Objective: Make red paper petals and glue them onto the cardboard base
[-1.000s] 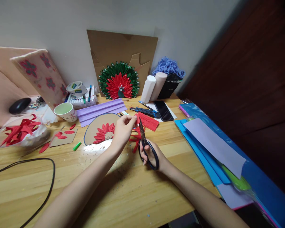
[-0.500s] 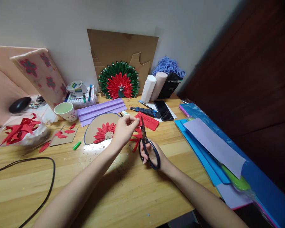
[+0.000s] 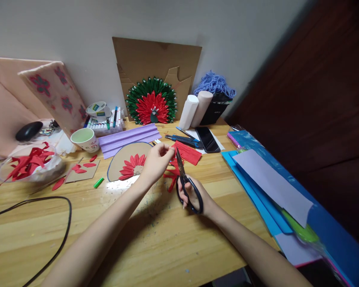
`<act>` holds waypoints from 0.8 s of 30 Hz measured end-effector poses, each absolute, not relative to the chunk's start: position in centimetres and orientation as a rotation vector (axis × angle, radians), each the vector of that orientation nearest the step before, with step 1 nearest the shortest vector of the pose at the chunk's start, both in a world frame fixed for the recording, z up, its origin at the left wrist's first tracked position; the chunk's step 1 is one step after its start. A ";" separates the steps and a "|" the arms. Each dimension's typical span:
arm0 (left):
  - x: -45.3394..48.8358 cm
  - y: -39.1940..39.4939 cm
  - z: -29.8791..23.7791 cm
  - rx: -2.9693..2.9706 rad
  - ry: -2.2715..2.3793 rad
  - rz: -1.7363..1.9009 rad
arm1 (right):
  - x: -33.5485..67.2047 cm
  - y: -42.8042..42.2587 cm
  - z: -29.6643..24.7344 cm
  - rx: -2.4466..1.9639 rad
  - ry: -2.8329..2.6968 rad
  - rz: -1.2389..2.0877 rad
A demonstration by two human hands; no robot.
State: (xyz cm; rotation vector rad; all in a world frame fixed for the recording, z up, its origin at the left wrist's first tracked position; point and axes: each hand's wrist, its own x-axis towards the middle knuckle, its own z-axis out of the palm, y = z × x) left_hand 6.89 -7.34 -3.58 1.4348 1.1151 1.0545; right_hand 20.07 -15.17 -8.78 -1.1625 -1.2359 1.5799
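Note:
My left hand (image 3: 158, 158) is closed in a pinch over the table, thumb and fingertips on a small piece of red crepe paper, mostly hidden by the fingers. In my right hand (image 3: 194, 194) are black-handled scissors (image 3: 181, 164), fingers through the loops and blades pointing up beside my left fingertips. Beneath the blades lie red paper scraps (image 3: 172, 175). Just behind is a folded strip of red crepe paper (image 3: 190, 153). Left of my left wrist, a rounded cardboard piece (image 3: 116, 165) with a blue edge carries a fan of red paper petals (image 3: 133, 164).
A green and red paper peacock (image 3: 154, 103) leans against cardboard (image 3: 155, 56) at the wall. Leftward are a paper cup (image 3: 91, 143), a bowl of red strips (image 3: 6, 175) and a green cap (image 3: 98, 183). A phone (image 3: 208, 139) and blue folders (image 3: 245, 179) lie rightward.
The whole view has shifted slightly, so things sit a little further right. Less of the red paper shows between my left fingertips and the blades. Both hands keep nearly the same pose.

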 end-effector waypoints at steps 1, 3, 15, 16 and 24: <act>6.9 -7.4 -3.6 1.441 1.101 1.053 | 20.0 -15.2 -8.9 -1.133 -1.216 1.606; 6.9 -7.5 -3.5 1.452 1.075 1.044 | 20.0 -15.2 -9.1 -1.085 -1.209 1.615; 7.1 -7.6 -3.4 1.424 1.009 0.998 | 19.8 -14.7 -9.3 -1.017 -1.070 1.690; 7.1 -7.6 -3.4 1.420 1.011 0.997 | 19.8 -14.7 -9.2 -1.034 -1.075 1.676; 7.0 -7.4 -3.5 1.422 1.053 0.996 | 20.5 -15.3 -9.7 -1.188 -1.335 1.448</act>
